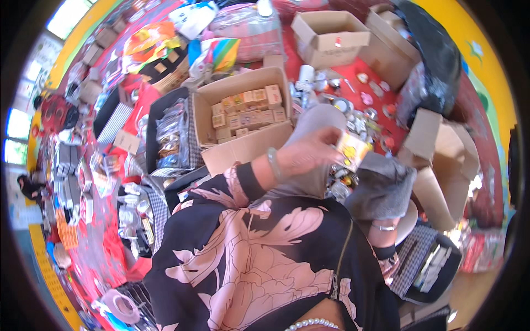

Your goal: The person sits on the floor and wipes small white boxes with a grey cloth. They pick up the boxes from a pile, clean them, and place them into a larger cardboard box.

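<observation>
My left hand (309, 151), with a pale bangle on its wrist, reaches forward over my grey-trousered knees and grips a small yellow and white carton (353, 149). Just to its left stands an open cardboard box (243, 148) filled with several small tan cartons (248, 110). My right forearm (383, 240), with a black cuff and a thin bracelet, runs up under my grey knee (381, 187). That hand is hidden behind the knee.
I sit on a red mat among clutter. Empty cardboard boxes (328, 36) (441, 160) stand ahead and to the right. Small metal items (353, 107) lie ahead, a black bag (436, 55) far right, a black basket (430, 265) at my right, and a tape roll (124, 306) lower left.
</observation>
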`<control>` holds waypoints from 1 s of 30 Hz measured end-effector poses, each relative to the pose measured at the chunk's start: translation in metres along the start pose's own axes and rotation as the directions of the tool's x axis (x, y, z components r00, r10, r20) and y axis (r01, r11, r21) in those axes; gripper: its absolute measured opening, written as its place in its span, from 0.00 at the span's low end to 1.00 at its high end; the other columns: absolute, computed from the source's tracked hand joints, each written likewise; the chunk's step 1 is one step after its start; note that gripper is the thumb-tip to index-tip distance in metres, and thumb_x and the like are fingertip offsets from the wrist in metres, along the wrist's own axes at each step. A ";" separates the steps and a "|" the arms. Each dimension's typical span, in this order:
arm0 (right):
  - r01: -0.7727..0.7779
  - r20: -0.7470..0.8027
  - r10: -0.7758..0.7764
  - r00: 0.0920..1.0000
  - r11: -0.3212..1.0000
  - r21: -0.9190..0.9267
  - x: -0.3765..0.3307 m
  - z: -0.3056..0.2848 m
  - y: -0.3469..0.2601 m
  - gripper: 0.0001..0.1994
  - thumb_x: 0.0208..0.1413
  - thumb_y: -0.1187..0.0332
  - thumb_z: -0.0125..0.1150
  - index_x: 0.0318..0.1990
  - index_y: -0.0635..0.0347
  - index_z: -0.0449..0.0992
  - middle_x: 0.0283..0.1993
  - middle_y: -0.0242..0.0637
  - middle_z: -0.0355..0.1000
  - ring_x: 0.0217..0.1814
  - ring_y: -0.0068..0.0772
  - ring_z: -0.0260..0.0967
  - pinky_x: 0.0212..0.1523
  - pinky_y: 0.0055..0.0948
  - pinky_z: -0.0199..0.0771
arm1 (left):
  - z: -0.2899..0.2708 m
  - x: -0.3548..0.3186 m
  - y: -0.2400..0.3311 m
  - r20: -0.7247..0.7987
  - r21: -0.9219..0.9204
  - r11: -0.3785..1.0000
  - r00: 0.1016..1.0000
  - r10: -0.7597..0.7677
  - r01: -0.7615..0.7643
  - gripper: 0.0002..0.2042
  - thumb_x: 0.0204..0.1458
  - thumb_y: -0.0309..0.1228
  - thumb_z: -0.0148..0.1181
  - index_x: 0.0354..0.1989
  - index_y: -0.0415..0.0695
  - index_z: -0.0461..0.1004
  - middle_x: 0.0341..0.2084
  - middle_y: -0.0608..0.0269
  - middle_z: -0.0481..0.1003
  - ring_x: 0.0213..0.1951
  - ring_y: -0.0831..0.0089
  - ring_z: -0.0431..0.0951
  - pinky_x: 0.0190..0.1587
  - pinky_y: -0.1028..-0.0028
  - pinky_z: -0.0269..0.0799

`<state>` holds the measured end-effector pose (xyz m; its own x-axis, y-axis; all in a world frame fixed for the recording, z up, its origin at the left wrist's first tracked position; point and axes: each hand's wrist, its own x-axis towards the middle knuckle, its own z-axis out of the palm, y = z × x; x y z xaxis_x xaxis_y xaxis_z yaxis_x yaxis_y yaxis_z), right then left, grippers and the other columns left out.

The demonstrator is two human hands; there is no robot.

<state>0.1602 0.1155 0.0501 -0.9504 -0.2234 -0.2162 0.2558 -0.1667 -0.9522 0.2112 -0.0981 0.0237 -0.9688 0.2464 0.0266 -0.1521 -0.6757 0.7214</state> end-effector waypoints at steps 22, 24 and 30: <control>-0.064 0.273 0.129 0.953 0.970 -0.235 0.067 -0.044 0.071 0.11 0.56 0.56 0.42 0.37 0.51 0.66 0.35 0.30 0.65 0.43 0.31 0.62 0.49 0.26 0.57 | -0.358 -0.097 0.005 -0.953 0.154 0.089 0.124 0.277 0.984 0.44 0.35 0.43 0.68 0.60 0.36 0.55 0.48 0.41 0.69 0.48 0.55 0.73 0.50 0.67 0.70; -0.235 0.250 0.214 0.944 0.970 0.055 0.074 -0.048 0.079 0.09 0.55 0.58 0.43 0.33 0.50 0.64 0.34 0.29 0.63 0.42 0.30 0.62 0.47 0.25 0.57 | -0.372 -0.104 -0.003 -0.931 0.131 0.009 0.120 0.343 0.991 0.47 0.36 0.45 0.67 0.62 0.35 0.48 0.46 0.40 0.70 0.48 0.53 0.73 0.50 0.66 0.70; -0.387 0.192 0.342 0.920 0.872 0.300 0.071 -0.039 0.075 0.09 0.55 0.60 0.46 0.38 0.52 0.63 0.39 0.31 0.64 0.45 0.32 0.63 0.49 0.27 0.59 | -0.355 -0.093 0.014 -0.936 0.106 0.279 0.001 0.352 0.954 0.34 0.39 0.38 0.67 0.51 0.33 0.58 0.47 0.41 0.69 0.51 0.53 0.71 0.52 0.64 0.68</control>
<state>0.1046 0.1245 -0.0451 -0.7529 -0.4471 -0.4830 0.6437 -0.3473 -0.6819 0.2296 -0.3772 -0.2144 -0.2376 -0.8880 -0.3938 -0.9463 0.1201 0.3001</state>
